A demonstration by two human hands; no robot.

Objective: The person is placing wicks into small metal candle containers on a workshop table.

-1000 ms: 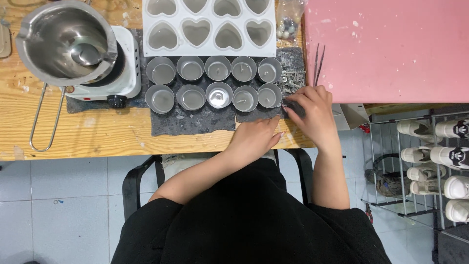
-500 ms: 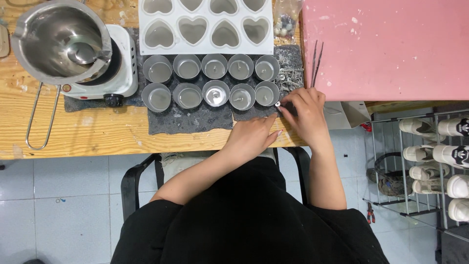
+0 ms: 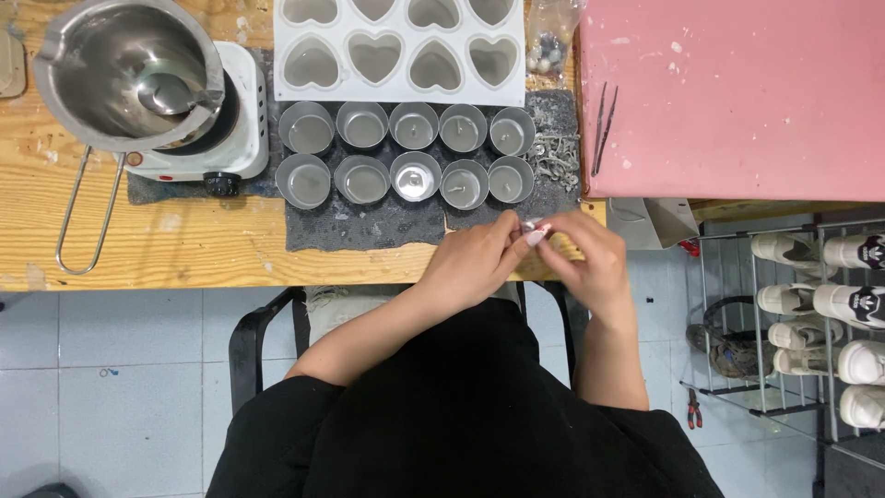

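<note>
My left hand [image 3: 475, 258] and my right hand [image 3: 585, 258] meet at the table's front edge, fingertips pinching one small pale piece [image 3: 533, 232], probably a candle wick with a metal base. Just beyond them, several round metal cups [image 3: 406, 152] stand in two rows on a dark grey mat [image 3: 369, 226]. Most cups hold grey wax; one [image 3: 415, 177] looks shiny and empty. A small heap of wicks [image 3: 556, 152] lies at the mat's right end.
A white heart-shaped mould tray [image 3: 398, 51] sits behind the cups. At the left a steel pouring pot [image 3: 124, 69] rests on a white hotplate [image 3: 241, 138]. A pink board [image 3: 737, 92] with tweezers [image 3: 604, 124] lies on the right. A shoe rack [image 3: 820, 314] stands beside the table.
My right hand came back from the wick heap toward me with a small piece. My left hand rose to meet it, and both now pinch the piece.
</note>
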